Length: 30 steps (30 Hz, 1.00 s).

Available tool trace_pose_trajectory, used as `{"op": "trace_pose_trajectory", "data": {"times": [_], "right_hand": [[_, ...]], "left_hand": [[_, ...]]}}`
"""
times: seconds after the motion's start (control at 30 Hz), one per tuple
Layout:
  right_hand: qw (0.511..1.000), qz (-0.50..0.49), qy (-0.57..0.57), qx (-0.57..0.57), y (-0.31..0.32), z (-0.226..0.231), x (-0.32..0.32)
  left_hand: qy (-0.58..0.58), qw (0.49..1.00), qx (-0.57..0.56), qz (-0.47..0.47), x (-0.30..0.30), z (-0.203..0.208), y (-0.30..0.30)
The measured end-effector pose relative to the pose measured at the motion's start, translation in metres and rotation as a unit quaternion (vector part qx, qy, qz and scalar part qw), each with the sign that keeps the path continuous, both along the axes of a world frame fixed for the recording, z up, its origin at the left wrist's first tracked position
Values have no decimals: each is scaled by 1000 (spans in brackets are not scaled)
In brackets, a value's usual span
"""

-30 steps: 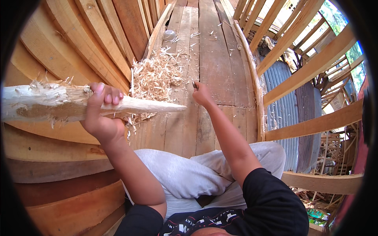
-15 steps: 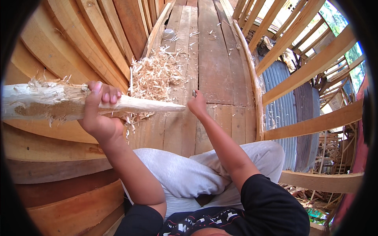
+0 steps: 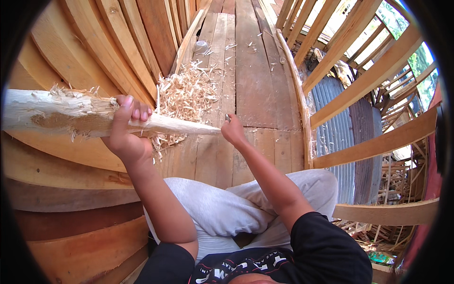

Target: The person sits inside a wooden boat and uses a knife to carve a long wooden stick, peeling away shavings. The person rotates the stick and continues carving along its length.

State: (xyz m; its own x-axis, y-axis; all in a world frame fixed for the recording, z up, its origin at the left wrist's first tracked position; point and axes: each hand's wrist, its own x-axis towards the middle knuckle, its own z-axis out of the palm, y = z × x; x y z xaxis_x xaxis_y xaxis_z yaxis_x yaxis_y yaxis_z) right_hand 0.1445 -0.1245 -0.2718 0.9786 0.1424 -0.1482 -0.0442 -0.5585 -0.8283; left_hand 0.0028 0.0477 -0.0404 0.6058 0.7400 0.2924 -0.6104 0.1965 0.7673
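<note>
A long pale wooden pole [image 3: 52, 111] juts in from the left edge, peeled and frayed, tapering to a point beside my right hand. My left hand [image 3: 126, 128] is wrapped round it where the taper begins, thumb on top. At the pointed end, my right hand [image 3: 233, 128] is closed in a fist on a small tool. Only a grey metal-looking bit of that tool [image 3: 228, 117] shows above the fingers, so its kind cannot be made out. The fist appears to touch the tip or sit just behind it.
Curled wood shavings [image 3: 187, 92] are heaped on the plank floor [image 3: 255, 90] beyond the pole. A clear plastic cup-like container [image 3: 201, 47] lies farther off. Upright boards [image 3: 78, 52] line the left; an open slatted railing [image 3: 373, 146] runs along the right, corrugated metal sheets [image 3: 333, 123] below it.
The pole and my left hand have shifted slightly right, and the pole's thick end has risen a little. My right hand is now right against the tip, where a small gap showed before.
</note>
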Motion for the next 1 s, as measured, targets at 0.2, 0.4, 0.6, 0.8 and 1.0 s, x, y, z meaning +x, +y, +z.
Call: {"op": "trace_pose_trajectory", "data": {"times": [0.2, 0.4, 0.6, 0.8, 1.0], "right_hand": [[999, 46, -23, -8, -53, 49, -13], [994, 74, 34, 67, -107, 79, -53], [977, 47, 127, 166, -111, 93, -43], [963, 95, 225, 116, -97, 72, -18], [996, 44, 51, -56, -90, 42, 0]], "left_hand": [[-27, 999, -24, -25, 13, -2, -25], [-44, 997, 25, -61, 25, -4, -57], [-32, 987, 76, -136, 34, -2, -74], [-51, 977, 123, -167, 44, -27, -70], [-107, 969, 100, -198, 52, -32, -86]]}}
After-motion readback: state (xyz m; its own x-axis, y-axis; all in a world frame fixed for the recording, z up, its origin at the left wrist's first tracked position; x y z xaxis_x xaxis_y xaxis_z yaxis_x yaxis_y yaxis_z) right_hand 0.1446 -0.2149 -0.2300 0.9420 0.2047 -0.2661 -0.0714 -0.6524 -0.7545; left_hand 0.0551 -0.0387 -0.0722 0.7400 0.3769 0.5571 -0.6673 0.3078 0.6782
